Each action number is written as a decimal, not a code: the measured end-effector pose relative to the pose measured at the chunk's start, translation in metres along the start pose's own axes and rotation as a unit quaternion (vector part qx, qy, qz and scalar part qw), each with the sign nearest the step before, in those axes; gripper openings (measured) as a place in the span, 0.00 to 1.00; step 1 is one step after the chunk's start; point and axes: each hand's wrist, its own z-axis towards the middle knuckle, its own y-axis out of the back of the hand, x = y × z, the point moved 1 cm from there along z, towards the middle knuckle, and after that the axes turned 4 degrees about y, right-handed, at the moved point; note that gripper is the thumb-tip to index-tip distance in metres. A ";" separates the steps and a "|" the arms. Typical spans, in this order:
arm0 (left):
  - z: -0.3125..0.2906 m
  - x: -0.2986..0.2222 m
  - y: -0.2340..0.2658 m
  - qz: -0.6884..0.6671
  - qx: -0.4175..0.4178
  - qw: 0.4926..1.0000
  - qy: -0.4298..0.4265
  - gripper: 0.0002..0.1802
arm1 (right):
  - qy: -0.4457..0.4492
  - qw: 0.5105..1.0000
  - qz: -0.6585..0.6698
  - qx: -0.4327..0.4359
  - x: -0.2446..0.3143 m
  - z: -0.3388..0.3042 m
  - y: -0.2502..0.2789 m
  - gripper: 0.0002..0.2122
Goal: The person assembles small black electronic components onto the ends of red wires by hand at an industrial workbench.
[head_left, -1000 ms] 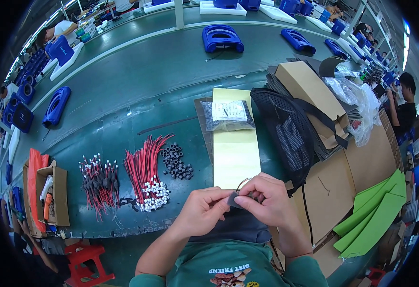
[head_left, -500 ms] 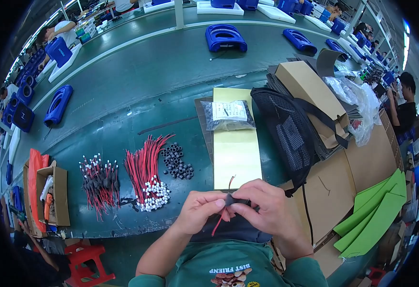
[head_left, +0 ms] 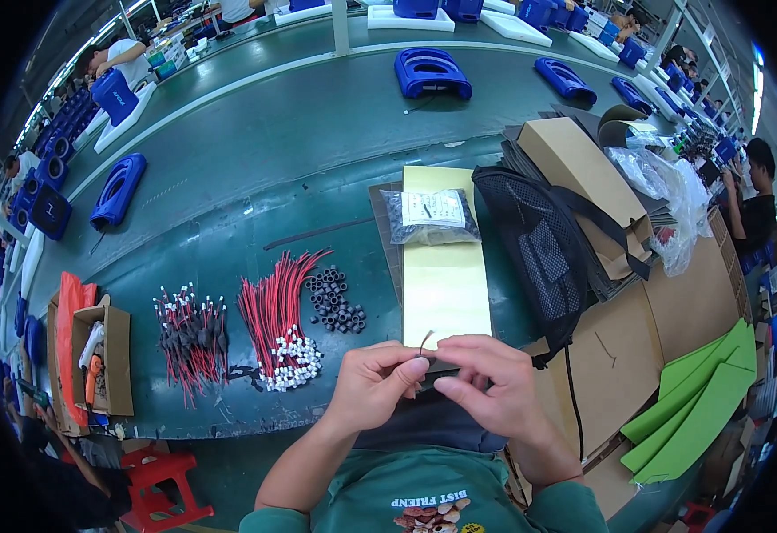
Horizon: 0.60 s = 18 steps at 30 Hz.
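Note:
My left hand (head_left: 372, 387) is closed in a pinch, thumb against index finger, on a thin wire lead (head_left: 425, 338). The bare end of the lead sticks up above the fingertips; the rest is mostly hidden by my fingers. Close beside it, my right hand (head_left: 488, 380) has its index finger stretched toward the lead and its thumb held apart below. To the left lie a bundle of red wires with white connectors (head_left: 279, 306), a bundle of wires with dark sleeved parts (head_left: 191, 336), and a pile of small black rings (head_left: 335, 302).
A plastic bag of dark parts (head_left: 431, 218) lies on a yellow sheet (head_left: 446, 298). To the right are a black mesh bag (head_left: 531, 258), cardboard (head_left: 610, 355) and green sheets (head_left: 695, 400). An open carton (head_left: 118, 369) stands left. Blue housings (head_left: 433, 73) sit beyond; other people work nearby.
My right thumb has opened away from the dark piece both hands were pinching. The red wire tail that hung below my hands is now out of sight. The view has shifted slightly.

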 end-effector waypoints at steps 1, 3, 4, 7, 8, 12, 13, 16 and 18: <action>0.000 0.000 0.001 -0.020 0.005 1.000 0.002 0.09 | -0.018 0.997 0.072 -0.026 -0.003 -0.001 0.000 0.17; -0.001 -0.001 0.001 -0.054 0.018 0.998 0.024 0.10 | -0.014 0.992 0.095 -0.085 -0.012 -0.003 -0.004 0.17; -0.001 -0.001 0.001 -0.088 0.032 0.995 0.046 0.10 | -0.011 0.983 0.116 -0.144 -0.014 -0.004 -0.005 0.18; -0.001 0.000 0.003 -0.109 0.041 0.991 0.063 0.11 | -0.061 0.976 0.186 -0.097 -0.028 -0.004 -0.003 0.16; 0.000 0.001 0.003 -0.110 0.043 0.991 0.063 0.11 | -0.091 0.966 0.239 -0.026 -0.033 -0.006 -0.003 0.14; 0.004 0.009 0.004 -0.074 0.005 0.997 -0.004 0.11 | -0.005 0.994 0.086 -0.071 -0.023 -0.009 -0.003 0.09; 0.004 0.010 0.005 -0.034 -0.022 0.999 -0.029 0.10 | -0.012 0.994 0.070 -0.079 -0.018 -0.009 -0.002 0.07; 0.004 0.009 0.005 -0.072 -0.008 0.997 0.012 0.11 | -0.011 0.996 0.042 -0.083 -0.010 -0.008 -0.002 0.04; 0.005 0.004 0.002 -0.067 0.003 0.998 0.005 0.12 | -0.002 0.996 0.030 -0.079 -0.010 -0.007 -0.001 0.04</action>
